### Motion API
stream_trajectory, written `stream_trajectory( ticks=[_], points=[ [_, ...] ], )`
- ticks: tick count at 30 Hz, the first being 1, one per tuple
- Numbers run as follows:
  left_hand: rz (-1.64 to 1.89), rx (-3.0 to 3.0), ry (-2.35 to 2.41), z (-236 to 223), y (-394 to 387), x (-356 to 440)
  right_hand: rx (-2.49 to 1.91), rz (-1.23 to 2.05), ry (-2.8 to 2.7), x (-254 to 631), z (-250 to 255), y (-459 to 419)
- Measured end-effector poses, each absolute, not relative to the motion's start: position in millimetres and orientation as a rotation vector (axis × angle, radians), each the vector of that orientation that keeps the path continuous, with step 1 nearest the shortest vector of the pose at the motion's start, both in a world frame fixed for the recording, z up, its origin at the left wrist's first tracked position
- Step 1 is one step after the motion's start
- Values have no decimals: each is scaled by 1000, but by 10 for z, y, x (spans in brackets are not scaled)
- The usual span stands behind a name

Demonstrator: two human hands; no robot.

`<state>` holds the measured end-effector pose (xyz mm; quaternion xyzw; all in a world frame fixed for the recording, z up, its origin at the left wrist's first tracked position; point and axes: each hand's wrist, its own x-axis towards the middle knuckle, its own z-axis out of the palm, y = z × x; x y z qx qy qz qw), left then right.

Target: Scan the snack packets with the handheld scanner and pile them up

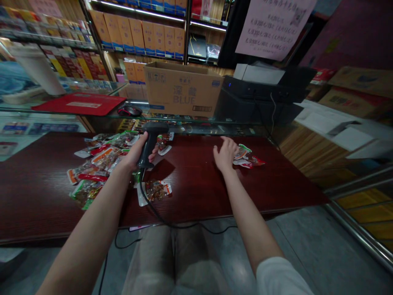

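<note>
Above the grained table [193, 184], the left grip [136, 151] wraps a smooth scanner [149, 145]; the right grip [226, 155] spreads empty beside crinkly packets [250, 160].

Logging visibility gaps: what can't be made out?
Head view: packet count in the left pile; overlap and the left forearm hide some.
Head view: part of the barcode scanner; the left hand covers it.
Head view: contents of the BLUE-marked cardboard box; front wall hides them.
Head view: whether the right hand touches nearby snack packets; it hides any contact.
</note>
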<state>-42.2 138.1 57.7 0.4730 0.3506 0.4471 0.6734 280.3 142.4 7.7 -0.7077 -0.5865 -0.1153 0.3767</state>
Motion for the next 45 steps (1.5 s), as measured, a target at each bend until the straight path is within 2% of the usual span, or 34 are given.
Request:
stream_trajectory(
  ticks=[3,7,15,21,24,29,34,38,45],
  points=[
    [1012,1054,743,579,1390,-484,-1618,52,-1746,2252,33,1568],
    [996,1065,719,573,1338,-509,-1541,489,-1807,1580,-27,1850],
    [945,1078,712,490,1335,-560,-1586,496,-1855,1009,-129,2097],
    [1049,988,687,526,1314,-507,-1558,528,-1822,1282,-156,2179],
    [1046,963,676,534,1303,-460,-1526,556,-1751,1623,-91,2191],
    [1039,924,648,537,1231,-320,-1253,844,-1486,2347,0,1991],
    [1033,916,556,487,1096,-79,-1175,847,-1304,2874,-119,1773],
    [950,945,550,398,986,127,-1215,735,-1295,2970,-234,1808],
    [843,1000,587,227,961,281,-1206,762,-1433,2809,-245,1782]
  ],
)
